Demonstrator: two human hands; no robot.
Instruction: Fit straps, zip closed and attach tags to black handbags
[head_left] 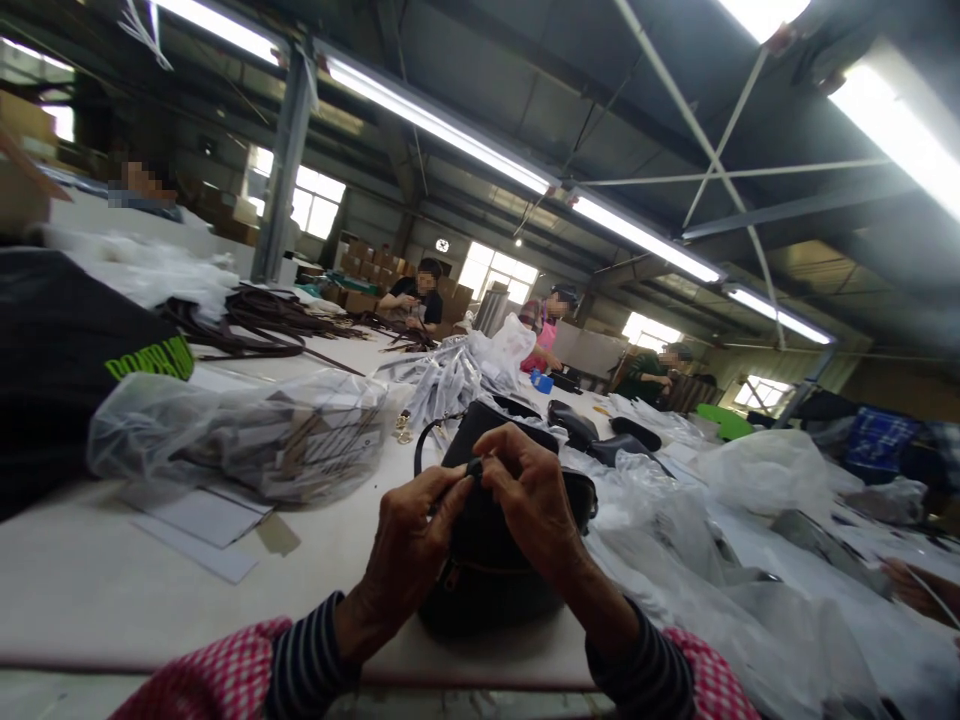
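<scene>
A black handbag (pixel 491 605) with a zipped pocket stands on the white table directly before me. Over its upper part, my left hand (pixel 412 540) pinches one end of a small black strap piece (pixel 474 467) between thumb and fingers. My right hand (pixel 534 500) is closed on the same piece from the other side, its fingertips almost meeting the left ones. A thin black strap (pixel 420 448) loops out at the bag's left. The fingers partly cover the strap piece, so its exact fastening cannot be made out.
Left of the bag lie a clear plastic bag of flat pieces (pixel 300 440) and white card sheets (pixel 206 515). Crumpled plastic wrap (pixel 675 530) covers the right side. Black bags (pixel 577 425) and brown straps (pixel 262 315) lie farther back. Several people work beyond; another person's hand (pixel 922 585) shows at right.
</scene>
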